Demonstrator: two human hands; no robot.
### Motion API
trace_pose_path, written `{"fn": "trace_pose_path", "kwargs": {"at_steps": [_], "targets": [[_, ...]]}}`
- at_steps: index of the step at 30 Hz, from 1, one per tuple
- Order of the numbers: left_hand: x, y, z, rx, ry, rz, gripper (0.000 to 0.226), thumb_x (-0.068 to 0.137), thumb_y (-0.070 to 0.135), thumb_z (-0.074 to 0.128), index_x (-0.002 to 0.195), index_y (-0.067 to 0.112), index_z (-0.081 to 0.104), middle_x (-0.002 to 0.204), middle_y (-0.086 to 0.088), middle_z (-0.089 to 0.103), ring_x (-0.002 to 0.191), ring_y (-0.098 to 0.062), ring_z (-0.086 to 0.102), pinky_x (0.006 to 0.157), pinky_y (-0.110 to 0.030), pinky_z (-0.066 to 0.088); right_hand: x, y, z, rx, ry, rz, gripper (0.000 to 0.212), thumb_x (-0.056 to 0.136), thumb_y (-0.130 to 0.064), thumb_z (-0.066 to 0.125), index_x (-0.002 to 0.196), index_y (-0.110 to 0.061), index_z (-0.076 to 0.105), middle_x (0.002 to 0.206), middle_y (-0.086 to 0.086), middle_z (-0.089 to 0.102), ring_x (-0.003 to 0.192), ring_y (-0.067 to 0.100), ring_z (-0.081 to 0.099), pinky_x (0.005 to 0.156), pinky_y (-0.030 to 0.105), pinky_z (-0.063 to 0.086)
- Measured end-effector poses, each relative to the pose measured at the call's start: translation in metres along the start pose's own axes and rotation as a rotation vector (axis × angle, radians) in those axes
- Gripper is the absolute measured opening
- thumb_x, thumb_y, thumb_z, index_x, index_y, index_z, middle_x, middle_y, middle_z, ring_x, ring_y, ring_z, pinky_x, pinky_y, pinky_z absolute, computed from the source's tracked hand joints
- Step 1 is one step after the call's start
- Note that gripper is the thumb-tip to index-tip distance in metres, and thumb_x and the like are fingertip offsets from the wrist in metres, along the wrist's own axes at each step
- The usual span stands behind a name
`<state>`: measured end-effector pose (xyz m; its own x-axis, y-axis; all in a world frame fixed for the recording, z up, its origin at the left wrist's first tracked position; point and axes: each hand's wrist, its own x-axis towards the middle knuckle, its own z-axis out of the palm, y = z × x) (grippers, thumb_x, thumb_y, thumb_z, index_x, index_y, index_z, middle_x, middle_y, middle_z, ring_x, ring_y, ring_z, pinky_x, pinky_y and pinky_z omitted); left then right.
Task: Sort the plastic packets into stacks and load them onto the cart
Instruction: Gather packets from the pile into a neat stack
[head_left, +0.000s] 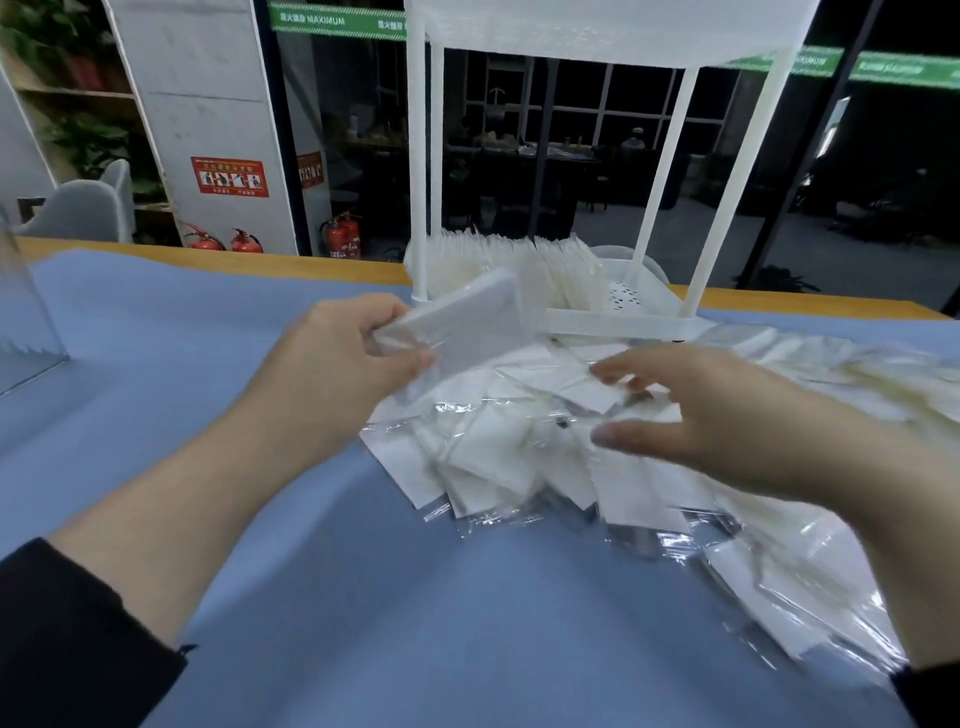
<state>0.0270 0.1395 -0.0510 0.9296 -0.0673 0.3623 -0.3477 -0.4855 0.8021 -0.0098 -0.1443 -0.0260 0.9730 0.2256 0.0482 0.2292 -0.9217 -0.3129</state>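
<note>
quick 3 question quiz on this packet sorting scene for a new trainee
1. True or false: the left hand grips a stack of packets.
2. What does the right hand reach over? A) the loose pile B) the cart tray C) bare cloth
3. Fill in: packets already stand in the cart's ____.

Key
1. True
2. A; its fingers are spread, holding nothing
3. tray, in a row

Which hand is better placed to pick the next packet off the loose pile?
The right hand. Its fingers are spread and empty just above the loose packets on the blue table cover. The left hand already holds a stack of packets in its grip, raised toward the white cart.
</note>
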Motion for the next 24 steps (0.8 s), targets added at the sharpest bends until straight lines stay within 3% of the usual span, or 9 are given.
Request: {"fn": "trace_pose_path", "kwargs": {"at_steps": [3,6,9,12,16,20,24], "targets": [[-0.002,0.000,0.004,0.022,-0.010,0.005,0.010,0.092,0.018,0.074,0.083,0.019,0.070,0.052,0.003,0.059,0.035,-0.005,0.035,0.037,-0.015,0.025,-0.014,0.003,-0.006,-0.159,-0.419,0.066,0.102,0.065,-0.076,0.073,0.149,-0.056,0.018,0.150,-0.039,0.021,0.140,-0.003,0.030,0.113,0.027,0.030],[-0.008,0.002,0.013,0.096,-0.065,0.046,0.014,0.092,0.018,0.074,0.080,0.021,0.068,0.046,0.015,0.052,0.039,-0.003,0.040,0.041,-0.013,0.029,-0.015,-0.002,0.004,-0.287,-0.479,0.063,0.105,0.075,-0.065,0.074,0.155,-0.045,0.009,0.158,-0.033,0.011,0.146,0.003,0.022,0.117,0.035,0.029],[-0.009,0.002,0.014,0.096,-0.089,0.057,0.015,0.092,0.019,0.074,0.079,0.022,0.067,0.053,0.015,0.057,0.043,-0.002,0.042,0.045,-0.014,0.032,-0.011,-0.003,0.010,-0.352,-0.390,0.069,0.078,0.082,-0.062,0.065,0.147,-0.038,0.029,0.154,-0.022,0.028,0.136,0.012,0.041,0.107,0.043,0.040],[-0.009,0.001,0.014,0.091,-0.084,0.055,0.015,0.092,0.021,0.074,0.079,0.023,0.067,0.055,0.014,0.058,0.043,-0.002,0.041,0.045,-0.015,0.033,-0.008,-0.006,0.011,-0.372,-0.285,0.074,0.055,0.088,-0.048,0.060,0.139,-0.041,0.041,0.142,-0.018,0.046,0.114,0.011,0.052,0.090,0.032,0.045],[-0.009,0.003,0.013,0.067,-0.072,0.059,0.012,0.091,0.021,0.075,0.082,0.024,0.068,0.059,0.013,0.061,0.047,-0.002,0.044,0.048,-0.015,0.034,0.002,-0.010,0.010,-0.302,-0.027,0.079,0.019,0.098,-0.033,0.052,0.112,-0.033,0.064,0.110,-0.006,0.067,0.095,0.017,0.059,0.076,0.032,0.048],[-0.010,0.006,0.013,-0.005,-0.092,0.055,0.009,0.089,0.022,0.077,0.086,0.025,0.069,0.077,0.007,0.072,0.061,-0.006,0.056,0.057,-0.019,0.042,0.002,-0.003,0.002,0.180,0.352,0.050,0.012,0.097,-0.030,0.060,0.090,-0.035,0.068,0.088,-0.014,0.070,0.082,0.017,0.065,0.074,0.032,0.051],[-0.013,0.012,0.012,-0.119,-0.137,0.071,0.012,0.085,0.015,0.079,0.083,0.024,0.072,0.078,0.001,0.071,0.066,-0.006,0.056,0.061,-0.019,0.040,0.005,0.001,0.000,0.425,0.614,0.015,0.014,0.096,-0.032,0.064,0.083,-0.035,0.067,0.075,-0.019,0.067,0.059,0.003,0.057,0.053,0.025,0.042]]}}
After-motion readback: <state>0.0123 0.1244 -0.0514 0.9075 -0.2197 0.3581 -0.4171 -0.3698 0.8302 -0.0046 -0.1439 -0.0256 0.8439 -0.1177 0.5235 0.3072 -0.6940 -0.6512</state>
